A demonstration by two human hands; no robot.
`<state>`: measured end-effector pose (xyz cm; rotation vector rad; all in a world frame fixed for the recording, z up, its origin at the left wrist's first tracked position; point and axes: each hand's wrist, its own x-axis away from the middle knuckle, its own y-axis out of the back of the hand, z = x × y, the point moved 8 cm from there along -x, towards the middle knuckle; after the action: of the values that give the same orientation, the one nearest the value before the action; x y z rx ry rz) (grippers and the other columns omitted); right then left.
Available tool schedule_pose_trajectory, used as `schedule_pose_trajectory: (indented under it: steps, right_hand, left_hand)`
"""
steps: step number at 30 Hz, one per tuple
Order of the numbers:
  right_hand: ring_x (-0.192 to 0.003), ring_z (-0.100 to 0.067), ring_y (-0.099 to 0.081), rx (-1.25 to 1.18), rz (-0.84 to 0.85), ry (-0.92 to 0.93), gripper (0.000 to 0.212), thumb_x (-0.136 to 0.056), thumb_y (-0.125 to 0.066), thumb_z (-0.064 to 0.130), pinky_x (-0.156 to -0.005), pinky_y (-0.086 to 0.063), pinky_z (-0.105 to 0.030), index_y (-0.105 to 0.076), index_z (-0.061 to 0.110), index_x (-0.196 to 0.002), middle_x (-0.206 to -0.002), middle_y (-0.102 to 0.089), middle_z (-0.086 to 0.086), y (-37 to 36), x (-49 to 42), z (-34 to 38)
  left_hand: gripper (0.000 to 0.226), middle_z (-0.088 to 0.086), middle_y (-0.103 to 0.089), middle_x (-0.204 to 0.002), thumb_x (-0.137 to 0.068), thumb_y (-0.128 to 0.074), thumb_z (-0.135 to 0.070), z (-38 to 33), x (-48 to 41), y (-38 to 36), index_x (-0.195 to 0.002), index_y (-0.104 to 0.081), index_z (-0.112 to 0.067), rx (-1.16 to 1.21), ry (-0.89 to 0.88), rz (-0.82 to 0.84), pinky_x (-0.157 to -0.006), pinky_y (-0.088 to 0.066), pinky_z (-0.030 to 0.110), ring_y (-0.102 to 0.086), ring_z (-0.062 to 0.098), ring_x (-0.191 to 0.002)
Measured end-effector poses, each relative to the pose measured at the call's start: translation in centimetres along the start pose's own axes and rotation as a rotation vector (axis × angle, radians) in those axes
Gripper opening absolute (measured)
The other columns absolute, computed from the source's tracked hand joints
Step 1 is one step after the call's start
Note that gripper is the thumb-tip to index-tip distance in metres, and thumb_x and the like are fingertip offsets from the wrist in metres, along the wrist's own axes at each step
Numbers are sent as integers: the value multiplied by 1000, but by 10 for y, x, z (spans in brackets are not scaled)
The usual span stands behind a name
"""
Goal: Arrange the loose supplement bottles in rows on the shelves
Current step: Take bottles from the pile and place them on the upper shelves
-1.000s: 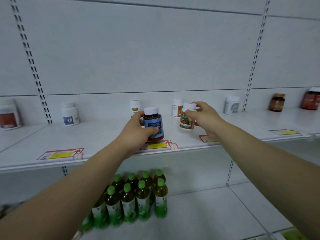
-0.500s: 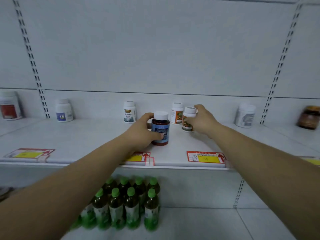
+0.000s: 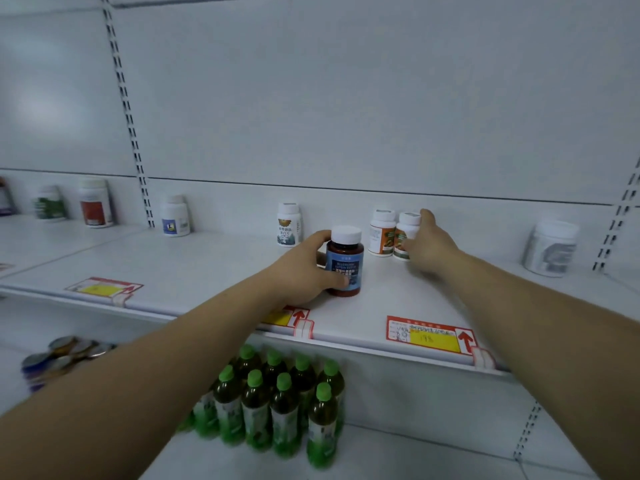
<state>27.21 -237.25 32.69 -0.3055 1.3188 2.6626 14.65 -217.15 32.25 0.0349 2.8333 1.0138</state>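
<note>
plain white back panels (image 3: 346, 98) with slotted metal uprights (image 3: 126, 109), white shelf (image 3: 207, 268) under flat cool light, red-yellow price tags (image 3: 429, 336) along the near edge.

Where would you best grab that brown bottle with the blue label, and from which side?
Take the brown bottle around its straight round body, below the white cap, coming from the front left as the left hand does now. It stands upright near the shelf front, with open space around it, so thumb and fingers can wrap opposite sides.

Shelf (image 3: 207, 261) front open; bottles (image 3: 288, 225) line back
</note>
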Motion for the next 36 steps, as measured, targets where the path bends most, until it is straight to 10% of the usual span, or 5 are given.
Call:
schedule_pose_trajectory:
  steps: [12,18,26,32,36]
  right_hand:
    - [-128,-29,-38,-85,-280,256,53,-93,-53,35,-102,-34,-37,-39,15,-140,-138,-42,-13,33,23,45]
    - [-104,-14,-51,-280,17,387,35,-95,-43,48,-85,-35,-27,-58,26,-117,-116,-59,4,3,65,108]
    - [-123,-23,-49,-296,292,411,59,-96,-23,60,-107,-37,-44,-46,22,-134,-137,-51,-2,-76,99,197]
    - [-124,-19,-49,-259,479,494,60,-92,-38,62,-105,-37,-37,-38,26,-140,-137,-50,1,-160,136,289]
    - [-119,-17,-50,-190,536,564,69,-88,-57,53,-102,-39,-33,-30,27,-146,-135,-50,0,-210,163,368]
  left_hand:
    - [56,1,-56,-130,-83,-69,-20,0,2,3,-133,-45,-18,3,24,-40,-97,-43,30,-54,15,-109]
    - [51,-2,-59,-114,-82,-70,-15,9,16,27,-129,-49,-17,84,20,-127,-84,-46,25,-57,14,-96]
    - [50,3,-61,-112,-81,-70,-10,64,59,111,-126,-50,-12,113,65,-249,-75,-44,20,-58,16,-95]
    - [47,3,-62,-109,-84,-67,-10,139,101,208,-126,-47,-16,164,111,-335,-57,-46,16,-59,7,-84]
    - [65,2,-59,-109,-85,-67,-11,188,127,284,-139,-34,-27,129,115,-372,-79,-41,29,-59,13,-91]
